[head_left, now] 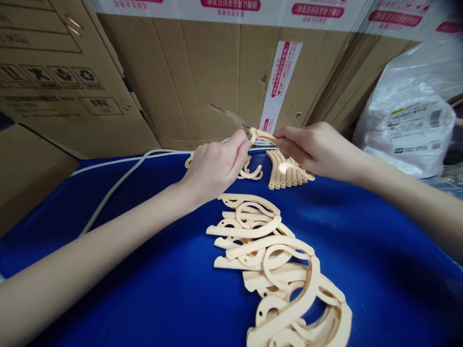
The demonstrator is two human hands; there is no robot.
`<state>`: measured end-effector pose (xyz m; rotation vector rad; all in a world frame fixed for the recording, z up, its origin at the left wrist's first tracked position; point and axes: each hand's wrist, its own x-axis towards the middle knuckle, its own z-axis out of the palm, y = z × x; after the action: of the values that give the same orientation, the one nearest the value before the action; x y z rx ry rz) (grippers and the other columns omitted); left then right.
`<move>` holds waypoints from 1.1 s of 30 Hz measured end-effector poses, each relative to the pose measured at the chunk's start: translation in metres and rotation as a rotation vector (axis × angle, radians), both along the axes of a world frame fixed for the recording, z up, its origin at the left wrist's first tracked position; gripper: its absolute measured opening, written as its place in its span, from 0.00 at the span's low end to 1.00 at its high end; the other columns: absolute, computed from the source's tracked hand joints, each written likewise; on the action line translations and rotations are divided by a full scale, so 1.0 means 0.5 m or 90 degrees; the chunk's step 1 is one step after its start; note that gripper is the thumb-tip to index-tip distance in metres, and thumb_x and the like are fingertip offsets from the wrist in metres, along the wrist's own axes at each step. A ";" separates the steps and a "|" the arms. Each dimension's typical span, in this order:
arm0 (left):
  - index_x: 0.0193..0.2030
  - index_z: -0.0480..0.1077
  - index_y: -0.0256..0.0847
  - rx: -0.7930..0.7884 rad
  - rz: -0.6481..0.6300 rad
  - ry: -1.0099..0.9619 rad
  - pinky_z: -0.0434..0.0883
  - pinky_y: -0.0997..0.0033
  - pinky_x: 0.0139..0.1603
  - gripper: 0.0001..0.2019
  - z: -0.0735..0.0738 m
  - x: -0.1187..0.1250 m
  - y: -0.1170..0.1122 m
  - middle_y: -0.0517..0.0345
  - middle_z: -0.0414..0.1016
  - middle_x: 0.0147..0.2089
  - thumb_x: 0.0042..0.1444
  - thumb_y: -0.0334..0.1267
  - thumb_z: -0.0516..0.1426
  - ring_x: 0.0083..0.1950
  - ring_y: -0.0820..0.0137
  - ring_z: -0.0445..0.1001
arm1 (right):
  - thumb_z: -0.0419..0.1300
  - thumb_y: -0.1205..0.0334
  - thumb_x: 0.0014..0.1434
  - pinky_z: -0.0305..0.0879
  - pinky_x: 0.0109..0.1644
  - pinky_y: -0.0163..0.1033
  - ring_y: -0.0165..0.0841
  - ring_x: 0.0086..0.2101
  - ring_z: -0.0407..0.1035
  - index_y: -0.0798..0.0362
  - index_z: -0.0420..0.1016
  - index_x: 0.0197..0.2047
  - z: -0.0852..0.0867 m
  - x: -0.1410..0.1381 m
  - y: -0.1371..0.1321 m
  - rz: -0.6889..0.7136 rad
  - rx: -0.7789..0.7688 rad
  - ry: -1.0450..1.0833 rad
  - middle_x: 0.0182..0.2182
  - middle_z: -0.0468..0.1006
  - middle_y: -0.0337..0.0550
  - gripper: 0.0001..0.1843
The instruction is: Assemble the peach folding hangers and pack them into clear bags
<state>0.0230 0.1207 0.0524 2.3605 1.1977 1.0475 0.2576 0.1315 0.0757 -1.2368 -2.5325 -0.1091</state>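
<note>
My left hand (215, 168) is closed in a pinch at the end of a beige plastic folding hanger (264, 136), whose joint shows between my hands. On the right side, my right hand (318, 147) grips an arm of the same hanger, its fingers partly hiding it. The hanger is raised above the blue surface. Beneath my right hand lies a row of several curved hanger arms (278, 173). Hook pieces (251, 172) lie just past my left hand, partly covered by it. Closer to me stretches an overlapping pile of folded beige hangers (289, 241).
The work surface is a blue tabletop (144, 289). Cardboard boxes (188, 82) stand along its back and left. A white cable (112, 195) runs along the far left edge. A clear plastic bag with labelled contents (408, 115) sits at the right.
</note>
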 end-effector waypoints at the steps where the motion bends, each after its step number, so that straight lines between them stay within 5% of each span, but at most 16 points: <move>1: 0.31 0.57 0.47 0.001 0.003 -0.019 0.48 0.65 0.32 0.12 -0.005 0.000 0.003 0.66 0.54 0.22 0.68 0.36 0.52 0.24 0.69 0.54 | 0.46 0.54 0.70 0.56 0.32 0.38 0.31 0.25 0.62 0.52 0.72 0.36 -0.001 0.003 0.003 0.004 -0.049 0.049 0.26 0.72 0.41 0.18; 6: 0.29 0.59 0.45 -0.203 0.024 -0.129 0.59 0.72 0.31 0.15 -0.027 0.002 0.043 0.62 0.63 0.26 0.70 0.37 0.47 0.27 0.71 0.62 | 0.52 0.55 0.69 0.63 0.35 0.37 0.32 0.30 0.67 0.52 0.68 0.31 -0.009 0.037 0.022 -0.045 -0.250 0.291 0.29 0.75 0.43 0.16; 10: 0.27 0.68 0.42 -0.358 0.037 -0.058 0.57 0.75 0.22 0.13 -0.051 0.007 0.089 0.61 0.68 0.22 0.64 0.33 0.52 0.19 0.74 0.61 | 0.50 0.56 0.71 0.64 0.35 0.36 0.30 0.30 0.68 0.53 0.71 0.35 -0.021 0.048 0.020 -0.067 -0.345 0.372 0.33 0.78 0.45 0.15; 15: 0.19 0.67 0.42 -0.395 0.099 0.021 0.51 0.73 0.19 0.18 -0.065 0.000 0.122 0.65 0.58 0.12 0.58 0.41 0.63 0.14 0.74 0.56 | 0.55 0.53 0.70 0.61 0.28 0.33 0.28 0.26 0.65 0.53 0.72 0.40 -0.033 0.040 0.012 0.042 -0.397 0.466 0.29 0.77 0.40 0.12; 18: 0.21 0.66 0.42 -0.359 0.114 -0.005 0.56 0.72 0.23 0.17 -0.057 -0.002 0.118 0.64 0.63 0.14 0.54 0.42 0.67 0.20 0.70 0.65 | 0.57 0.59 0.67 0.59 0.24 0.32 0.27 0.22 0.66 0.51 0.70 0.41 -0.035 0.031 0.009 0.000 -0.383 0.559 0.26 0.79 0.38 0.05; 21: 0.28 0.72 0.40 -0.349 0.080 -0.063 0.65 0.73 0.31 0.18 -0.044 0.010 0.096 0.55 0.77 0.28 0.65 0.48 0.57 0.34 0.66 0.76 | 0.60 0.67 0.62 0.65 0.25 0.34 0.29 0.23 0.72 0.49 0.66 0.41 -0.030 0.014 0.000 -0.039 -0.309 0.715 0.28 0.83 0.39 0.06; 23: 0.33 0.76 0.39 -0.418 0.012 -0.117 0.70 0.72 0.36 0.23 -0.037 0.022 0.072 0.51 0.82 0.37 0.71 0.50 0.49 0.42 0.65 0.79 | 0.61 0.70 0.59 0.71 0.31 0.35 0.30 0.27 0.77 0.48 0.64 0.39 -0.025 0.002 -0.007 -0.040 -0.250 0.788 0.33 0.85 0.40 0.10; 25: 0.36 0.77 0.38 -0.563 -0.073 -0.249 0.73 0.72 0.41 0.20 -0.032 0.034 0.046 0.49 0.83 0.40 0.71 0.47 0.51 0.44 0.65 0.81 | 0.62 0.73 0.57 0.75 0.37 0.36 0.30 0.33 0.80 0.48 0.63 0.37 -0.021 -0.006 -0.015 -0.040 -0.200 0.812 0.37 0.86 0.41 0.13; 28: 0.35 0.73 0.37 -0.680 -0.101 -0.437 0.76 0.71 0.42 0.12 -0.023 0.044 0.012 0.51 0.83 0.39 0.70 0.37 0.54 0.40 0.69 0.82 | 0.64 0.72 0.56 0.75 0.43 0.39 0.34 0.39 0.81 0.48 0.63 0.33 -0.020 -0.004 -0.023 -0.028 -0.133 0.684 0.40 0.86 0.44 0.13; 31: 0.34 0.67 0.38 -0.653 -0.075 -0.487 0.74 0.75 0.30 0.14 -0.008 0.049 -0.009 0.56 0.80 0.33 0.73 0.35 0.50 0.27 0.75 0.76 | 0.64 0.64 0.62 0.70 0.41 0.41 0.38 0.39 0.80 0.51 0.72 0.39 -0.024 0.004 -0.030 -0.067 0.042 0.300 0.39 0.85 0.48 0.04; 33: 0.35 0.65 0.40 -0.653 -0.081 -0.507 0.67 0.79 0.19 0.15 0.004 0.052 -0.020 0.62 0.75 0.26 0.75 0.37 0.48 0.19 0.78 0.68 | 0.60 0.58 0.67 0.63 0.35 0.40 0.38 0.34 0.78 0.52 0.76 0.46 -0.029 0.004 -0.037 -0.089 0.143 0.044 0.36 0.85 0.47 0.08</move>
<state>0.0491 0.1108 0.0545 1.0569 0.8997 0.8647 0.2594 0.1130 0.0610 -1.3000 -2.3002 -0.3664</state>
